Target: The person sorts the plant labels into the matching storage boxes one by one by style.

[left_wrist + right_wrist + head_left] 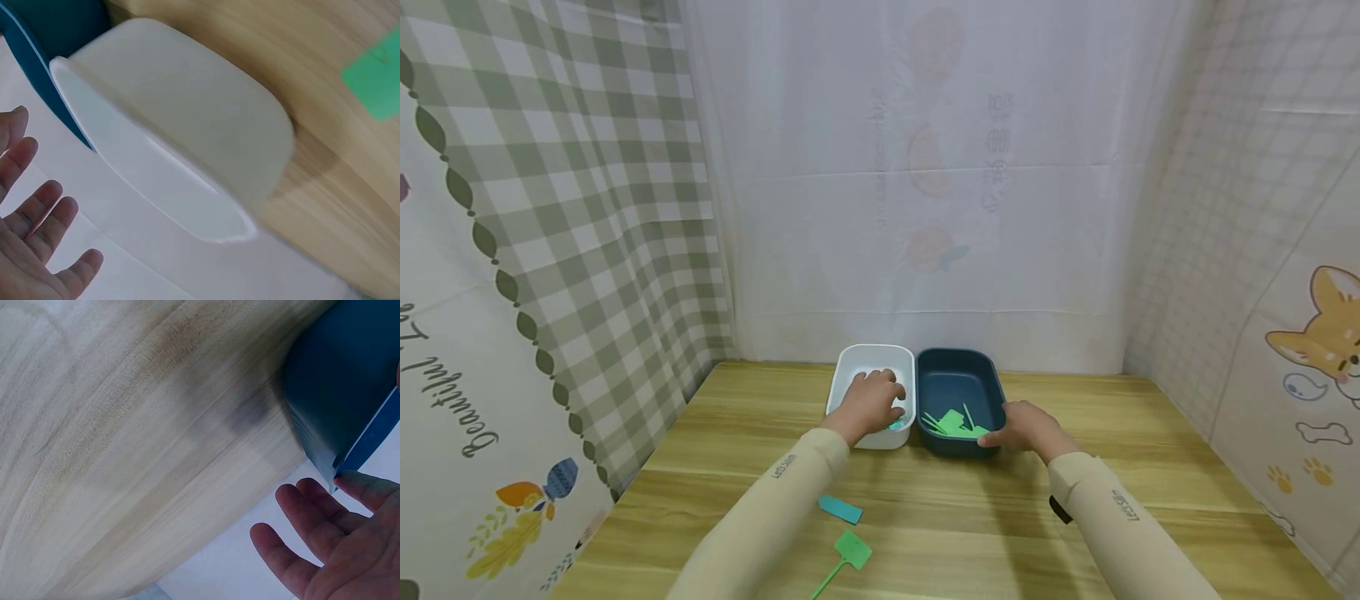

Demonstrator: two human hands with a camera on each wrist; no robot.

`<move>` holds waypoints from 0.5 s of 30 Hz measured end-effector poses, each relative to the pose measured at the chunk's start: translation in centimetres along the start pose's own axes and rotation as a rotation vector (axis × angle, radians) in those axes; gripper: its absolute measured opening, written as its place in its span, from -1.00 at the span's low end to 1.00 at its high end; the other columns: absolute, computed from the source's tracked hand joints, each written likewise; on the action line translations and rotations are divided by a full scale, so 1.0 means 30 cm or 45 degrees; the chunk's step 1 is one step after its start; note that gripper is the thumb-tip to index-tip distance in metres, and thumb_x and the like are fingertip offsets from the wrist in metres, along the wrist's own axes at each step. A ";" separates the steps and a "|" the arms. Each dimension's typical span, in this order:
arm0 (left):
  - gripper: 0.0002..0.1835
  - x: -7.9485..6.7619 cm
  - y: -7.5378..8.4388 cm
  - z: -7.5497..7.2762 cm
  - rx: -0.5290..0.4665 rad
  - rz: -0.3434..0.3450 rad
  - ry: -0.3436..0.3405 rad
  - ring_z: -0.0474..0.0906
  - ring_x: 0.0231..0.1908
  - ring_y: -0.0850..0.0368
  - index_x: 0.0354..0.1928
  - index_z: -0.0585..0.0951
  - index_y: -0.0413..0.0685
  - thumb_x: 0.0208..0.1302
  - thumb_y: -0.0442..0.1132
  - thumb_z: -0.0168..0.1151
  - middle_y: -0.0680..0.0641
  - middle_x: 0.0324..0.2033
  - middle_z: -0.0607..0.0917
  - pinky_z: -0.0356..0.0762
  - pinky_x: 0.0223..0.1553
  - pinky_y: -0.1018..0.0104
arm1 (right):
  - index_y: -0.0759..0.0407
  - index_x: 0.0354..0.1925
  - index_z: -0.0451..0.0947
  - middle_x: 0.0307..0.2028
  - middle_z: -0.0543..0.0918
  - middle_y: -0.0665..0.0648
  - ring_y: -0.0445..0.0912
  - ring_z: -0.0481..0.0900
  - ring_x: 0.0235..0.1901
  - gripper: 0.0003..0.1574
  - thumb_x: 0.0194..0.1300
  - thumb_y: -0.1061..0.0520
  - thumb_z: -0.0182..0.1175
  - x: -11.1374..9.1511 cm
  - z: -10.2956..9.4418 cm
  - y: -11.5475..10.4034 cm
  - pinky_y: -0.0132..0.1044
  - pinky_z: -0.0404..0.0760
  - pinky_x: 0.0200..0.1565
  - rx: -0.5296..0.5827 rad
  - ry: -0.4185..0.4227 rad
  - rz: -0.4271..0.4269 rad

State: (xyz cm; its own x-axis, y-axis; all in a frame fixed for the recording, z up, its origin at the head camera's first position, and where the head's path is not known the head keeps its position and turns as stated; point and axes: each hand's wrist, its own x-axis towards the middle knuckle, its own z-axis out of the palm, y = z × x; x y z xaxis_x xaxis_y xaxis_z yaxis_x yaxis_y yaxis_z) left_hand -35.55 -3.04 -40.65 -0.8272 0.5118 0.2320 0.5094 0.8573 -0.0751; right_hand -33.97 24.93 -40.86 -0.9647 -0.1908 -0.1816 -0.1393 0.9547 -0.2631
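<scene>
My left hand (872, 404) hovers over the white bin (837, 379), fingers apart and loosely bent. In the left wrist view that hand (37, 244) holds nothing. Small turquoise pieces (897, 423) lie at the white bin's near end, partly hidden by the hand. My right hand (1030, 427) touches the near right corner of the dark blue bin (958, 392). An index fingertip meets the bin's rim in the right wrist view, while the other fingers (306, 519) stand off it. Several flat green pieces (953, 421) with thin stems lie inside the blue bin.
Both bins stand side by side at the back of the wooden table (940, 533), before a white curtain (820, 250). Nearer me lie a turquoise strip (840, 509) and a green square-headed piece (852, 550) with a thin stem. Cloth walls rise on both sides.
</scene>
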 end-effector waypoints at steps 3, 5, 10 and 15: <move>-0.73 -0.023 -0.034 -0.003 -0.027 -0.011 -0.002 0.56 -0.09 0.02 -0.03 0.74 0.13 0.29 -0.01 0.35 0.01 -0.11 0.62 0.48 -0.08 0.06 | 0.63 0.26 0.28 0.21 0.40 0.59 0.41 0.37 0.23 0.15 0.15 -0.26 0.41 -0.001 0.000 0.000 0.22 0.40 0.18 0.002 0.001 0.002; -0.73 -0.039 -0.056 -0.006 -0.038 -0.019 0.001 0.56 -0.10 0.02 -0.04 0.74 0.11 0.28 -0.01 0.36 0.01 -0.11 0.62 0.47 -0.09 0.07 | 0.64 0.26 0.28 0.21 0.40 0.59 0.41 0.37 0.22 0.14 0.16 -0.25 0.41 -0.003 -0.001 -0.001 0.22 0.40 0.18 0.000 0.002 0.000; -0.74 -0.084 -0.102 -0.007 -0.073 -0.028 0.018 0.57 -0.13 0.00 -0.07 0.75 0.05 0.24 -0.05 0.40 -0.01 -0.12 0.63 0.49 -0.11 0.05 | 0.64 0.26 0.28 0.21 0.40 0.59 0.41 0.37 0.22 0.13 0.17 -0.24 0.41 -0.006 -0.004 -0.003 0.22 0.40 0.18 -0.005 -0.002 -0.002; -0.77 -0.136 -0.149 0.005 -0.113 -0.014 0.070 0.59 -0.17 -0.03 -0.13 0.75 0.00 0.21 -0.10 0.43 -0.04 -0.15 0.63 0.54 -0.12 0.01 | 0.65 0.26 0.28 0.21 0.40 0.60 0.41 0.37 0.22 0.14 0.17 -0.24 0.40 -0.006 -0.004 -0.003 0.22 0.39 0.19 -0.010 -0.006 -0.005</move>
State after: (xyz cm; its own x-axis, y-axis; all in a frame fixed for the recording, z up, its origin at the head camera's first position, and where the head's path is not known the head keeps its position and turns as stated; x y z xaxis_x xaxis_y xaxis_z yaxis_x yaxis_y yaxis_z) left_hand -34.49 -8.95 -41.40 -0.8196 0.4965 0.2857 0.5214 0.8532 0.0130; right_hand -33.83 24.90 -40.69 -0.9631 -0.1954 -0.1849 -0.1447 0.9557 -0.2563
